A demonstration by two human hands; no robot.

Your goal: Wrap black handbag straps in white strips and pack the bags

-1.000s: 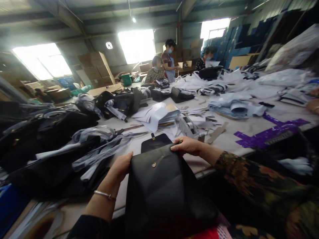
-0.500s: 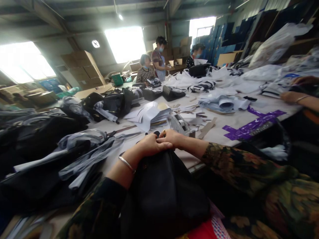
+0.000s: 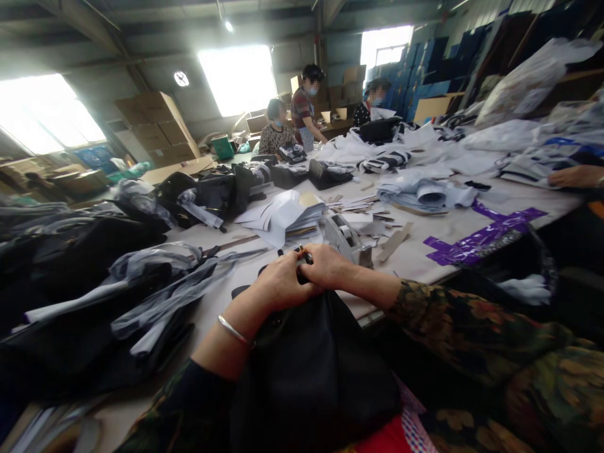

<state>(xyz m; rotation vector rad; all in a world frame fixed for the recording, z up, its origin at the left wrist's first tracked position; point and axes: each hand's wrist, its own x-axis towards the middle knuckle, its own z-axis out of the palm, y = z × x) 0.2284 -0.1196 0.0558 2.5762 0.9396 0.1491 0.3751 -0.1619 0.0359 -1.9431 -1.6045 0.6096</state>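
A black leather handbag stands on my lap against the table edge. My left hand and my right hand meet at the bag's top, fingers curled and closed on its black flap. A small dark clasp part sticks up between the two hands. A silver bangle sits on my left wrist.
A long worktable carries black bags, grey wrapping, a paper stack, a tape dispenser, purple tape strips and white cloth. Three people stand at the far end. Another person's hand rests at the right.
My hands went from holding the bag's two sides to meeting at its top. The flap, open a second ago, is now under my fingers. The view has shifted slightly.
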